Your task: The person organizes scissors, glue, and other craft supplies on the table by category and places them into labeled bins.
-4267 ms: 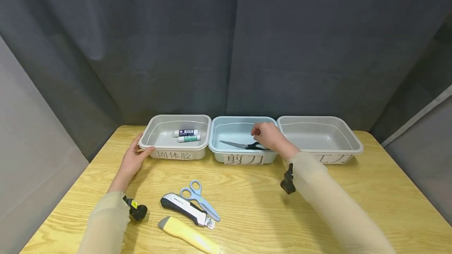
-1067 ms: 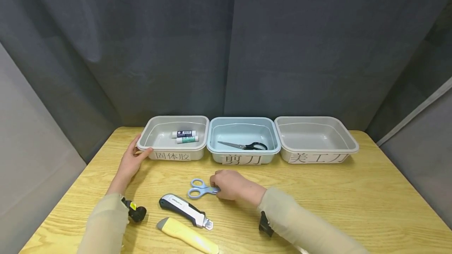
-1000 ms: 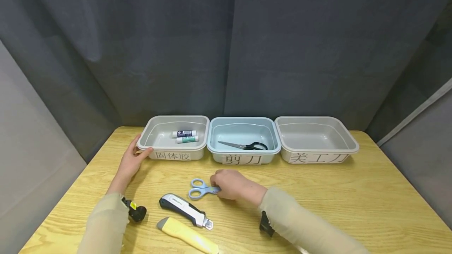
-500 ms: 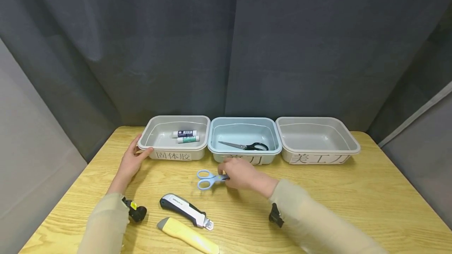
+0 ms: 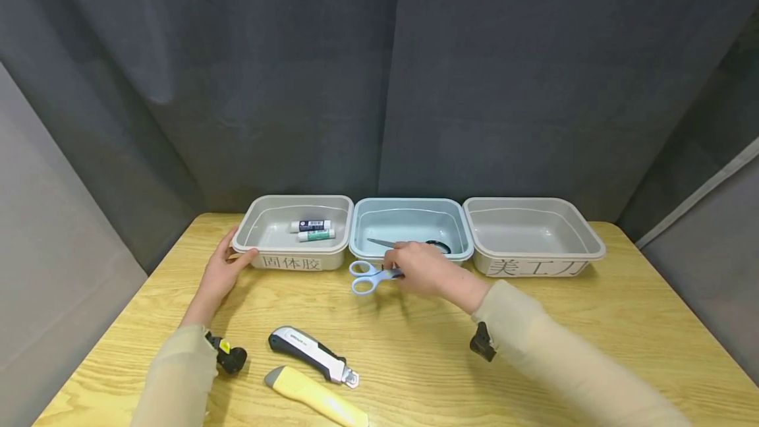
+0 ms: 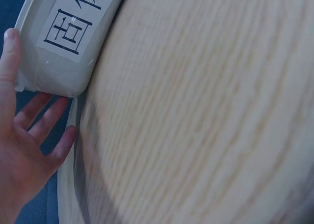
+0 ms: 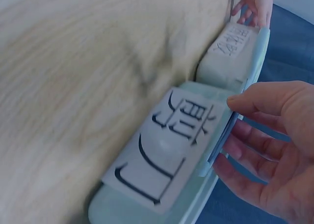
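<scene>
My right hand (image 5: 423,270) pinches a pair of light-blue scissors (image 5: 364,280) near the blades, handle loops toward the left. They hang above the table before the front wall of the blue bin (image 5: 412,201). Black-handled scissors (image 5: 439,246) lie inside that bin, partly hidden by the right hand. In the right wrist view, thumb and fingertips meet around the blue blades (image 7: 221,138). My left hand (image 5: 224,270) rests against the front left corner of the left grey bin (image 5: 296,198), thumb at the rim, other fingers loosely extended along its side. Two glue sticks (image 5: 316,235) lie in that bin.
A grey-and-black utility knife (image 5: 308,351) lies on the wooden table (image 5: 439,361), with a yellow utility knife (image 5: 314,395) nearer the front. Another grey bin (image 5: 534,242) stands at the right end of the row. A dark curtain (image 5: 379,84) hangs behind the bins.
The right hand has left the blue bin after the black scissors, taken hold of the light-blue scissors on the table, and lifted them rightward and up toward the blue bin. The left hand stays put.
</scene>
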A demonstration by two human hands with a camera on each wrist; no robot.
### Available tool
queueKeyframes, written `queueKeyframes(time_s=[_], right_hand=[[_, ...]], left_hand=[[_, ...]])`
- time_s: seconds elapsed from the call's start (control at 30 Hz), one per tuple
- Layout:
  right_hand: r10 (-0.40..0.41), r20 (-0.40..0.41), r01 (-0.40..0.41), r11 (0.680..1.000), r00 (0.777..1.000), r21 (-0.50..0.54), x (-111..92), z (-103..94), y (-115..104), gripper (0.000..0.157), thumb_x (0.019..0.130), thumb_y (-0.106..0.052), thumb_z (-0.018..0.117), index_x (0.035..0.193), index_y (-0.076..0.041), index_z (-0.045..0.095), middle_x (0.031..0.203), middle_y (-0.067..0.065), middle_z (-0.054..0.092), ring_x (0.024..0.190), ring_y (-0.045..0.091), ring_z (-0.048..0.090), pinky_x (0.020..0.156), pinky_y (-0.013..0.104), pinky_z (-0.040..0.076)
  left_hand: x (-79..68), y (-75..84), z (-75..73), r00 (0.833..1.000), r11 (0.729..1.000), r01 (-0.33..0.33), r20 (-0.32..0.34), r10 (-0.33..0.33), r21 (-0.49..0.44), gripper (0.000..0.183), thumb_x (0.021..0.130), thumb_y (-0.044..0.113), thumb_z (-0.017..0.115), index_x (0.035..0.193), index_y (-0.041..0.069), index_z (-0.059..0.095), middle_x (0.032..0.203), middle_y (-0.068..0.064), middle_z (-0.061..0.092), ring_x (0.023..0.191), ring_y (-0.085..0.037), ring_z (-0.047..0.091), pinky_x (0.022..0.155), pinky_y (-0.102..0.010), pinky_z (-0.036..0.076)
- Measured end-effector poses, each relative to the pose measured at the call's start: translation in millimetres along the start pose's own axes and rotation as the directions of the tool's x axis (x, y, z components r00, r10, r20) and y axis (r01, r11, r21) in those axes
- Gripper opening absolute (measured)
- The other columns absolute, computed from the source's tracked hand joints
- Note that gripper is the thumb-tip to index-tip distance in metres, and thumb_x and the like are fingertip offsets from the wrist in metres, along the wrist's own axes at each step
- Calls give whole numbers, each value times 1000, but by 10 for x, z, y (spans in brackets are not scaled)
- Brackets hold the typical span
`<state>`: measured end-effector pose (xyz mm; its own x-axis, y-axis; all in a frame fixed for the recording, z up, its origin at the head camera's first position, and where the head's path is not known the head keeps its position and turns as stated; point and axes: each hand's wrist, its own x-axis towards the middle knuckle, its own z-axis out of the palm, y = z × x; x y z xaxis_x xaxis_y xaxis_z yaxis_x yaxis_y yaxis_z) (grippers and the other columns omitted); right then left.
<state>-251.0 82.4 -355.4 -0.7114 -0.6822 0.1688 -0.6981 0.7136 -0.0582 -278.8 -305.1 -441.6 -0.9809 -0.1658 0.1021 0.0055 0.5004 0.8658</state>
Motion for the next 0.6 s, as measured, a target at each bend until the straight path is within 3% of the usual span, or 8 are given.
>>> queueKeyframes(time_s=[0.3, 0.43, 0.6], right_hand=[[33, 3, -33, 999, 999, -11, 2, -148, 204, 17, 72, -7, 64, 88, -14, 64, 80, -2, 55, 67, 13, 53, 55, 29, 43], [56, 4, -56, 998, 998, 9, 13, -208, 284, 18, 74, -6, 63, 91, -11, 64, 83, 1, 56, 66, 13, 51, 57, 29, 43], [69, -44, -71, 997, 997, -39, 35, -238, 396, 19, 73, -6, 65, 91, -10, 65, 85, 3, 59, 71, 17, 55, 61, 33, 47]], left_hand=[[-2, 12, 1, 1000, 1000, 10, 9, -10, -17, 81, 84, 44, 59, 147, 21, 13, 142, -19, 32, 117, -33, 41, 95, -43, 37], [-14, 19, -2, 1000, 1000, 6, 6, -6, -9, 81, 85, 43, 59, 147, 21, 13, 142, -19, 34, 116, -31, 43, 91, -36, 39], [-6, -1, -9, 1000, 1000, -19, 1, 19, -18, 79, 85, 41, 59, 147, 19, 15, 140, -19, 36, 113, -29, 44, 83, -25, 40]])
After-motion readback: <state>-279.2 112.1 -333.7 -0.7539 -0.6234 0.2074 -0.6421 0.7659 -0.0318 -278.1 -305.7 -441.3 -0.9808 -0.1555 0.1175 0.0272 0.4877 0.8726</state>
